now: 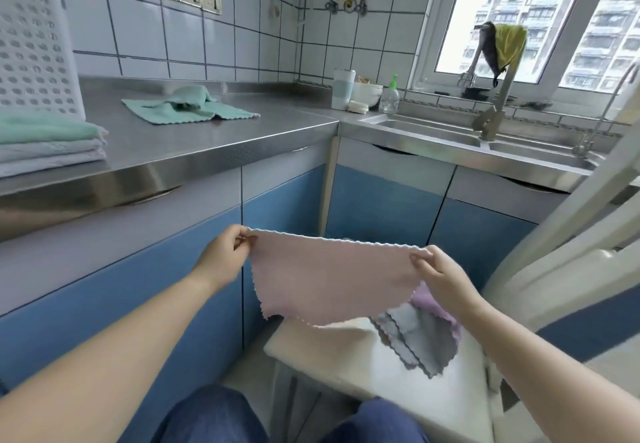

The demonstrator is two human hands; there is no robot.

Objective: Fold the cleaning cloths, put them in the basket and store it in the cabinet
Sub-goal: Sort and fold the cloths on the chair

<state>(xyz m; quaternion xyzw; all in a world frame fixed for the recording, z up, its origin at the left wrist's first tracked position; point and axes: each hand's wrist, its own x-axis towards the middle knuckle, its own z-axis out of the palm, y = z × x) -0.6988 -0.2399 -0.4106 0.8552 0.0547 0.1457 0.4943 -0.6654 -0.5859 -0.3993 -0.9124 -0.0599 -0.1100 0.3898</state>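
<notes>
Steel counter [207,141] bears crumpled green cloth [188,104].

Spread cloth [330,283] between both hands, above chair [346,356] with cloths [420,342].

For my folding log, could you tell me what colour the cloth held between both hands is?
The cloth is pale pink, seen best in the head view.
</notes>
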